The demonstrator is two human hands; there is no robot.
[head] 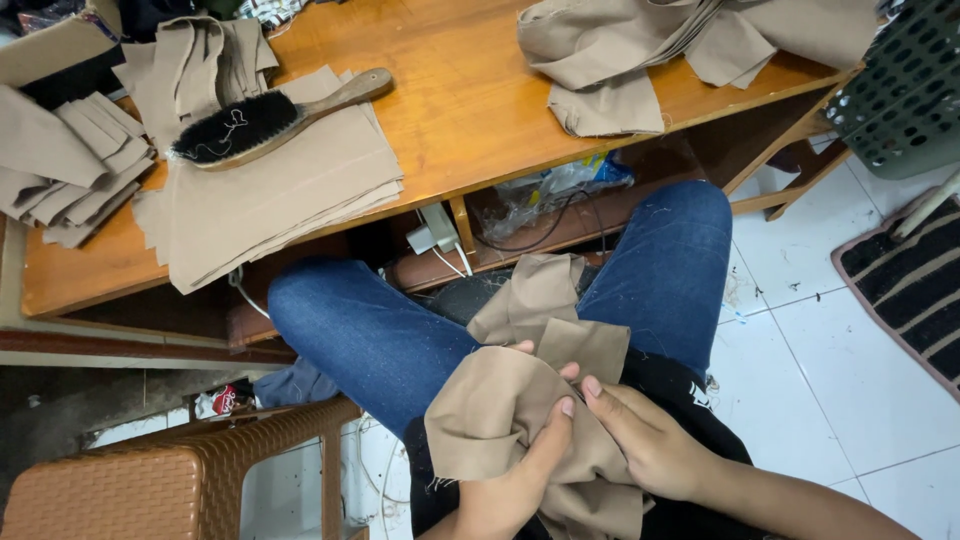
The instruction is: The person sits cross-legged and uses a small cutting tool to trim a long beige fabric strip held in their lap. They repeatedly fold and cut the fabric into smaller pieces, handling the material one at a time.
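Observation:
A tan fabric piece (500, 400) lies bunched in my lap over blue jeans (370, 335). My left hand (520, 475) grips its lower part from below, thumb pressed into the cloth. From the right, my right hand (645, 440) pinches the folded edge near the middle with its fingertips. Both hands touch each other at the cloth. Part of the fabric trails up between my knees.
The wooden table (480, 110) ahead holds a stack of tan fabric pieces (265, 190) with a black-bristled wooden brush (270, 118) on top, more stacks at left (65, 160) and a heap at right (660, 50). A brown wicker stool (170, 475) stands at lower left, a green basket (905, 85) at upper right.

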